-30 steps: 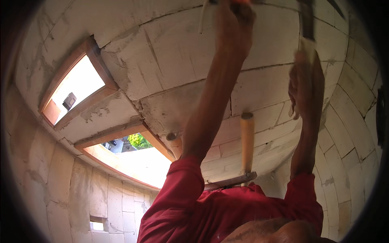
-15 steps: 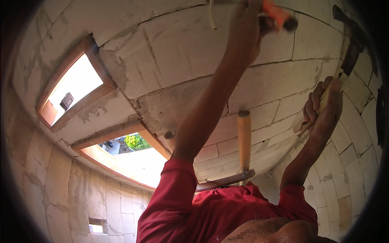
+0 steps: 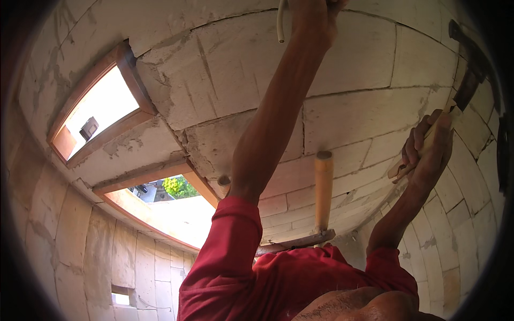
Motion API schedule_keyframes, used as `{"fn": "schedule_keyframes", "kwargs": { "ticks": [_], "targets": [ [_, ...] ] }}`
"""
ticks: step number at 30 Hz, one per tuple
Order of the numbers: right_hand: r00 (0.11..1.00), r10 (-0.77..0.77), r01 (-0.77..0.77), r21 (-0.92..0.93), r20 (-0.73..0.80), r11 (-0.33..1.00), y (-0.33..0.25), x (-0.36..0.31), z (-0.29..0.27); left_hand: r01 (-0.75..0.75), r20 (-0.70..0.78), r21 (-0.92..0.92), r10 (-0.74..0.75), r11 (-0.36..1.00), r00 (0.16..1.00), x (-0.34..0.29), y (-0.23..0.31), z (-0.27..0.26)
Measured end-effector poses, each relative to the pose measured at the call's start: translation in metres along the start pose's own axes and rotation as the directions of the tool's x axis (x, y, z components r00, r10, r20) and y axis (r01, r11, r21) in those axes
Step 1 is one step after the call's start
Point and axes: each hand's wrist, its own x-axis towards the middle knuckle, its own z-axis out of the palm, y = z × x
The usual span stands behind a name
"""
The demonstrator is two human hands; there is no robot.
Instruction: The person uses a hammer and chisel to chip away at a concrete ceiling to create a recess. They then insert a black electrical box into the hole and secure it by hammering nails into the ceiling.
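My right hand (image 3: 428,144), at the right, is closed round the pale wooden handle of a hammer (image 3: 472,80). Its dark metal head points up and away from my fist, in front of the block wall. My left hand (image 3: 315,18) is raised at the top middle, cut off by the picture's upper edge. Its fingers and anything in them are mostly out of sight. Just left of that hand, a pale cable end (image 3: 280,27) hangs down.
Around me stands a wall of pale blocks (image 3: 353,112) with mortar joints. Two wood-framed openings (image 3: 142,104) are at the left. A bamboo pole (image 3: 323,192), another pole end (image 3: 224,182) and a wooden bar (image 3: 294,243) are behind me. A dark object (image 3: 502,155) borders the right edge.
My left hand has moved up and slightly left; the orange, dark-ended thing in it has gone out of view. My right hand and the hammer have shifted slightly down.
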Motion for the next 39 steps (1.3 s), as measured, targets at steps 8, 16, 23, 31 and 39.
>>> {"fn": "schedule_keyframes", "kwargs": {
  "ticks": [8, 16, 23, 31, 39],
  "targets": [
    [0.718, -0.693, 0.545, 0.676, -0.07, 0.497, 0.026, 0.035, 0.023, 0.007, 0.03, -0.16, -0.002, 0.987, 1.0, 0.009, -0.009, 0.031],
    [0.941, -0.322, 0.304, 0.155, 0.105, 0.94, 0.017, 0.041, 0.078, -0.045, 0.016, -0.224, 0.049, 0.974, 0.999, 0.021, -0.009, 0.016],
    [0.951, 0.091, -0.018, -0.24, 0.297, 0.971, -0.027, 0.027, 0.065, -0.121, -0.004, -0.122, 0.122, 0.985, 0.993, -0.006, 0.001, -0.018],
    [0.998, -0.041, 0.043, -0.025, 0.045, 0.999, -0.028, 0.008, 0.022, 0.105, -0.079, 0.135, -0.095, 0.985, 0.992, -0.097, -0.01, 0.002],
    [0.996, 0.03, -0.026, -0.047, 0.09, 0.999, -0.025, 0.001, 0.011, 0.043, 0.169, 0.066, -0.054, 0.997, 0.984, -0.006, -0.026, 0.003]
  ]
}}
